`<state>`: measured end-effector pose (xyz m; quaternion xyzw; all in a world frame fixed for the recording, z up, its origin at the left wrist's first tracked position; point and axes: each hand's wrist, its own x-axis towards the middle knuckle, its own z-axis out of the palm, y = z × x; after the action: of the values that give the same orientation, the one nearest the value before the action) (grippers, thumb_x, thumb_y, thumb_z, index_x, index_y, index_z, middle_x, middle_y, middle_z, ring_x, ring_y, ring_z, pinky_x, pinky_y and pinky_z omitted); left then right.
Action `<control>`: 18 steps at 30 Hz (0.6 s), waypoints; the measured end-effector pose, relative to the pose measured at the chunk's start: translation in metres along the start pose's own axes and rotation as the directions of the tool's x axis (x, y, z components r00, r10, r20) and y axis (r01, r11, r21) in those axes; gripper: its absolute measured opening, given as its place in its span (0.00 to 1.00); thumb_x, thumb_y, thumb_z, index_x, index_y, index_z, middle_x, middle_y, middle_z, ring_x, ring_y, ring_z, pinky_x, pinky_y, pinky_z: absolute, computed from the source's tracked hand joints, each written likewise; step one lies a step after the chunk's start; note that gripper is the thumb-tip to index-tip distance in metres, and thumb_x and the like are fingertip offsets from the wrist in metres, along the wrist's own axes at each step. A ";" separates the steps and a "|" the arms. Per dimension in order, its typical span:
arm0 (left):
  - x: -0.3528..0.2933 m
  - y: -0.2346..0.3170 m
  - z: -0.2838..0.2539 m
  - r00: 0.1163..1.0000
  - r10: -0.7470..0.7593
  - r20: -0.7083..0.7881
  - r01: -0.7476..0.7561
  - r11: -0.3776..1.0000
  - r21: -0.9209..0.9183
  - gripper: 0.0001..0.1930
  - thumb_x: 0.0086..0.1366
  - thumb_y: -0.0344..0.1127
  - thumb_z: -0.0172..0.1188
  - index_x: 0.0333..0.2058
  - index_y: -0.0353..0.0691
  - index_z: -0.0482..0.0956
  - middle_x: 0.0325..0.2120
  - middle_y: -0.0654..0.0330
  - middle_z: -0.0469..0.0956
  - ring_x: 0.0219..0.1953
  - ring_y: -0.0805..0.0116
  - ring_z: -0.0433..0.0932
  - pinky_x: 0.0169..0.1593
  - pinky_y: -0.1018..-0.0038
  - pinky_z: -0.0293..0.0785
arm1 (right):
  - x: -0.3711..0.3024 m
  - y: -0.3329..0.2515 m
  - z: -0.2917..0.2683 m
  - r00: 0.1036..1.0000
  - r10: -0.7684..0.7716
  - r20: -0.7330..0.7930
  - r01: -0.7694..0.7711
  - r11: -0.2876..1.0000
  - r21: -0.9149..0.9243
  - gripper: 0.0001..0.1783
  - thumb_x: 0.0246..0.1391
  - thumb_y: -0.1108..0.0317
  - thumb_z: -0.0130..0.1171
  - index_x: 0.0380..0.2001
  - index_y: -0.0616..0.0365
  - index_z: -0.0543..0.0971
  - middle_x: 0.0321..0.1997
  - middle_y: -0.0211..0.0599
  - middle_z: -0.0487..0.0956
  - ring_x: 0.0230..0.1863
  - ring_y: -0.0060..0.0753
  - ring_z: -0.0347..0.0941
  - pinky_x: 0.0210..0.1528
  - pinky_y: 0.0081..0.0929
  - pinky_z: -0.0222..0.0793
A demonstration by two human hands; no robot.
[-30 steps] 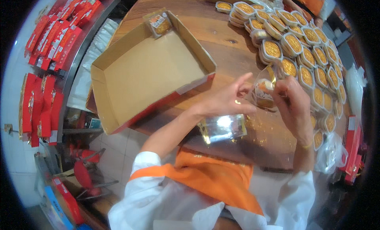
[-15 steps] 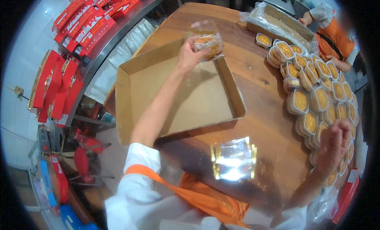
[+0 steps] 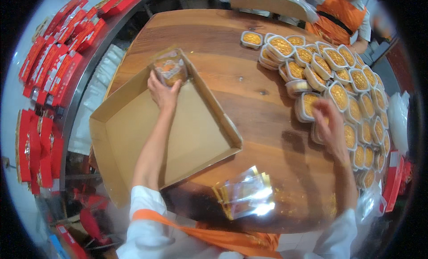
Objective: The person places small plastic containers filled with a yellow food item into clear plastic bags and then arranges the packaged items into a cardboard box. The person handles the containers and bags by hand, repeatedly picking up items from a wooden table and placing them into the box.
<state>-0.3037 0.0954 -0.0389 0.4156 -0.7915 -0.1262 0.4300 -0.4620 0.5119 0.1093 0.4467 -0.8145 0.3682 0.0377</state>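
My left hand [image 3: 163, 90] grips a clear-wrapped pastry pack [image 3: 171, 71], golden brown inside, at the far corner of a large shallow cardboard box [image 3: 191, 125]. The pack is low inside that corner; whether it touches the bottom I cannot tell. My right hand [image 3: 329, 123], somewhat blurred, is over the near left side of a heap of plastic tubs [image 3: 339, 97]. Its fingers are apart, beside a tub [image 3: 307, 105] with a golden-topped pastry in it. Several shiny clear bags [image 3: 247, 193] with gold edges lie fanned on the wooden table [image 3: 276, 170] between my arms.
Red boxes [image 3: 67, 65] crowd a metal shelf on the left. A co-worker in an orange apron [image 3: 341, 12] stands across the table near a plastic-lined carton [image 3: 272, 5]. A clear plastic bag [image 3: 372, 203] and a red box [image 3: 392, 181] are at the right edge.
My left hand has lowered the wrapped pack into the far corner of the cardboard box. My right hand has reached forward to the tubs and opened. The view has turned.
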 end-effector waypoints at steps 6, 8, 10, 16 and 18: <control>0.008 -0.016 0.004 0.963 -0.061 0.262 0.113 0.975 -0.191 0.42 0.49 0.45 0.66 0.56 0.32 0.54 0.51 0.44 0.65 0.53 0.50 0.65 0.54 0.63 0.62 | 0.072 0.062 -0.024 0.950 -0.284 -0.130 0.179 0.837 -0.518 0.10 0.50 0.72 0.54 0.37 0.60 0.71 0.36 0.41 0.72 0.37 0.42 0.68 0.39 0.31 0.65; 0.010 -0.038 0.003 0.969 -0.066 0.239 0.122 0.966 -0.228 0.41 0.50 0.44 0.65 0.57 0.32 0.53 0.53 0.45 0.63 0.54 0.51 0.64 0.55 0.62 0.61 | 0.087 0.069 -0.020 0.965 -0.251 -0.079 0.168 0.817 -0.552 0.08 0.49 0.72 0.54 0.34 0.59 0.70 0.34 0.42 0.72 0.36 0.43 0.68 0.38 0.32 0.64; 0.010 -0.053 -0.009 0.976 -0.049 0.212 0.094 0.973 -0.209 0.40 0.50 0.43 0.64 0.57 0.33 0.53 0.54 0.46 0.62 0.55 0.52 0.63 0.56 0.63 0.60 | 0.098 0.070 -0.011 0.991 -0.137 -0.004 0.114 0.839 -0.533 0.06 0.49 0.71 0.54 0.31 0.60 0.70 0.33 0.43 0.71 0.36 0.46 0.68 0.37 0.34 0.64; -0.022 0.088 -0.118 0.926 0.228 0.301 -0.089 0.906 -0.414 0.28 0.55 0.36 0.59 0.54 0.37 0.62 0.50 0.53 0.67 0.52 0.62 0.66 0.53 0.68 0.62 | 0.077 0.109 -0.047 0.983 -0.025 -0.182 -0.033 0.951 -0.307 0.11 0.57 0.62 0.49 0.36 0.59 0.72 0.33 0.39 0.74 0.34 0.35 0.70 0.39 0.29 0.65; -0.065 0.134 -0.170 0.878 0.308 0.366 -0.092 0.860 -0.503 0.21 0.56 0.32 0.58 0.49 0.37 0.68 0.43 0.56 0.72 0.46 0.64 0.71 0.48 0.70 0.66 | 0.049 0.086 -0.063 0.972 0.209 -0.108 -0.185 0.963 0.196 0.12 0.57 0.60 0.52 0.40 0.54 0.74 0.34 0.22 0.74 0.35 0.14 0.66 0.38 0.17 0.62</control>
<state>-0.2248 0.2559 0.1001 0.1731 -0.8520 -0.3571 0.3415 -0.5731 0.5452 0.1254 0.3405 -0.8132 0.4719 0.0114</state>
